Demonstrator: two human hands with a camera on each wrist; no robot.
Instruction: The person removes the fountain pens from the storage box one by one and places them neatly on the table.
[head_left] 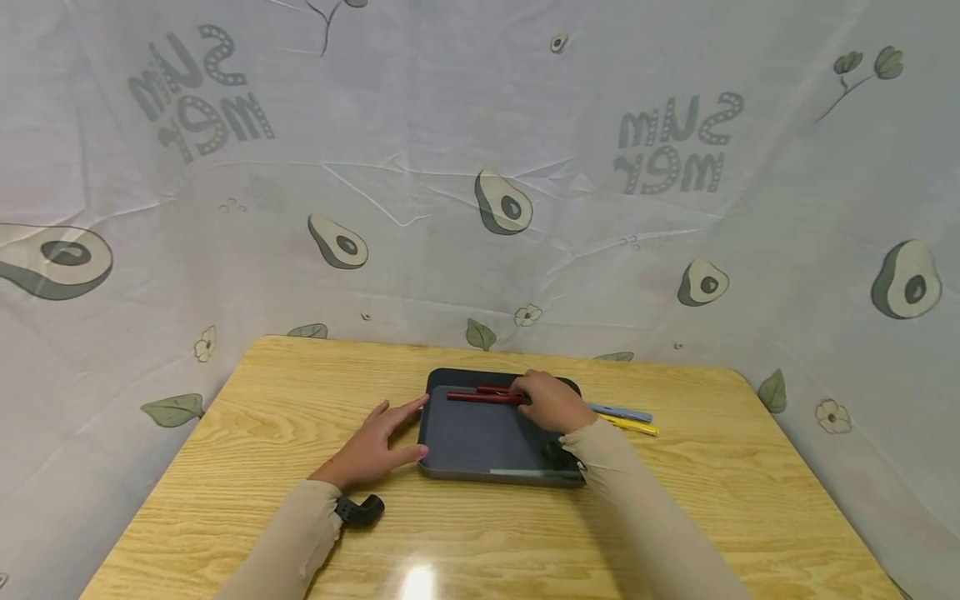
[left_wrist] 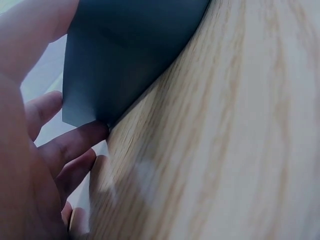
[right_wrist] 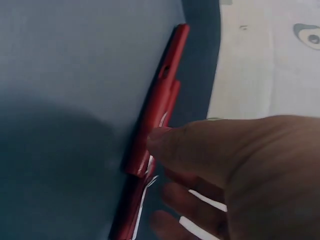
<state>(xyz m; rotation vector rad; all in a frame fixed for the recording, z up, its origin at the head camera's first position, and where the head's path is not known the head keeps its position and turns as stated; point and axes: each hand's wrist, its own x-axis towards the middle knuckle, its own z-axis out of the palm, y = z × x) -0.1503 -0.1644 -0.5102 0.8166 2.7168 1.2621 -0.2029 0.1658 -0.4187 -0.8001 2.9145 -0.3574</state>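
A dark grey rectangular tray (head_left: 480, 442) lies on the wooden table. Two red pens (head_left: 474, 397) lie side by side along its far inner wall, partly covered by my right hand (head_left: 553, 402). In the right wrist view, my thumb rests against the side of a red pen (right_wrist: 156, 107) with a metal clip, and the other fingers curl in behind it, pinching it. My left hand (head_left: 372, 446) is at the tray's left side, fingers spread. The left wrist view shows those fingertips touching the outer wall of the tray (left_wrist: 120, 55).
To the right of the tray, a blue pen (head_left: 624, 412) and a yellow pen (head_left: 633, 426) stick out from behind my right hand and wrist. A pale cloth (head_left: 420, 167) printed with avocados hangs behind the wooden table (head_left: 300, 392) and along its sides.
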